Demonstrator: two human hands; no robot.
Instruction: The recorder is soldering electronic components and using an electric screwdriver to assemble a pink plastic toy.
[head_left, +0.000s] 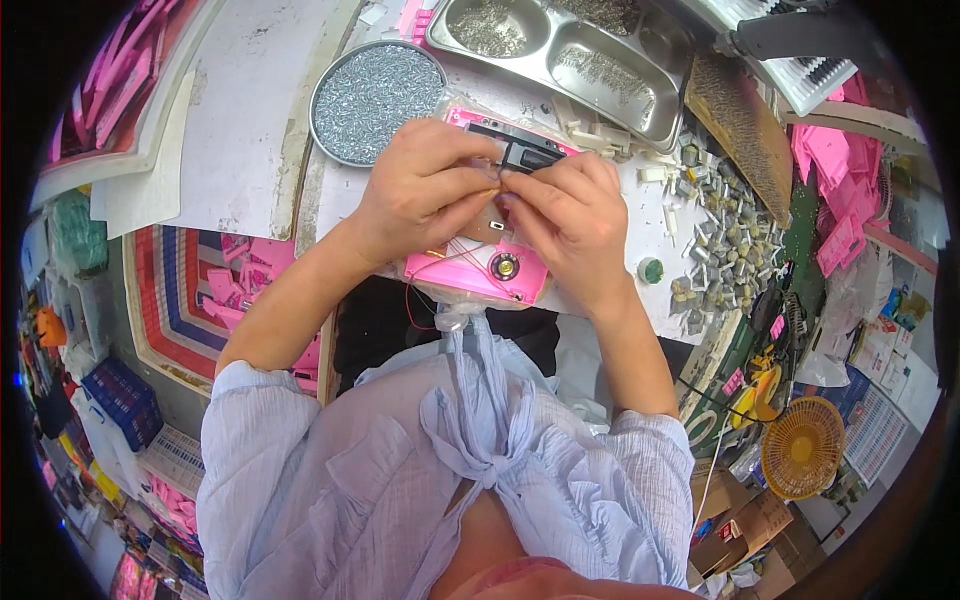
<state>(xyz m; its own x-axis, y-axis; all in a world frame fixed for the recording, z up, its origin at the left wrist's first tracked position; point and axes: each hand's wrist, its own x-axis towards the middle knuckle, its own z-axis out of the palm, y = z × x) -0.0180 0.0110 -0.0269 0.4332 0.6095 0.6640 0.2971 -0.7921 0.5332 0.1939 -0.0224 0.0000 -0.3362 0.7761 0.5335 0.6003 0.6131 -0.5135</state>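
A pink plastic housing [455, 278] lies at the table's near edge, below both my hands. Inside it are a brown board [487, 228], a round black part with a gold centre [505, 266] and a long black piece [532, 157] along the far side. Thin red wires [409, 303] loop out at the near left. My left hand [425, 185] is closed in a pinch above the board. Facing it, my right hand [572, 212] pinches too, its fingertips almost meeting the left ones. Whatever sits between the fingertips is too small and covered to name.
Beyond my left hand stands a round tray of small metal pieces [376, 100]. A steel compartment tray [548, 62] with tiny parts lies at the back. Small metallic parts [715, 235] are heaped at the right, near a green round piece [650, 270]. Pink parts [245, 285] fill a lower-left container.
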